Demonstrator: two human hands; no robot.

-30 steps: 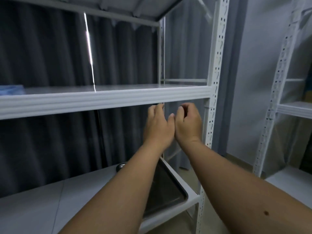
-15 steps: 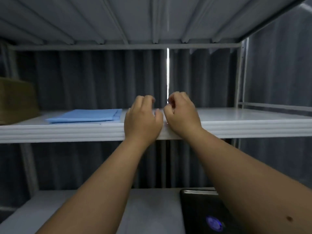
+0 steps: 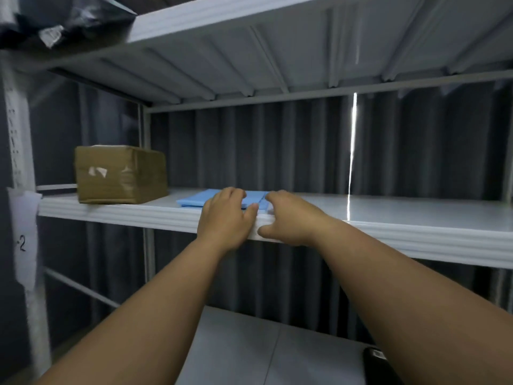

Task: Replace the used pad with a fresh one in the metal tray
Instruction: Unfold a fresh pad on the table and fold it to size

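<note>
A folded blue pad (image 3: pixel 194 200) lies flat on the middle white shelf (image 3: pixel 402 218). My left hand (image 3: pixel 226 218) reaches over the shelf's front edge, its fingers resting on top of the pad. My right hand (image 3: pixel 288 218) is beside it on the right, fingers spread at the pad's right end, thumb down over the shelf lip. Whether either hand has a grip on the pad cannot be told. A dark corner of the metal tray (image 3: pixel 374 365) shows on the lower shelf at bottom right, mostly hidden by my right forearm.
A brown taped box (image 3: pixel 119 175) stands on the same shelf, left of the pad. A black plastic bag (image 3: pixel 63 20) sits on the top shelf at upper left. White rack uprights (image 3: pixel 20 168) frame the left side. Dark curtains hang behind the shelves.
The view swung left and both hands moved from the shelf's front edge onto the blue pad. Their fingers went from curled to spread.
</note>
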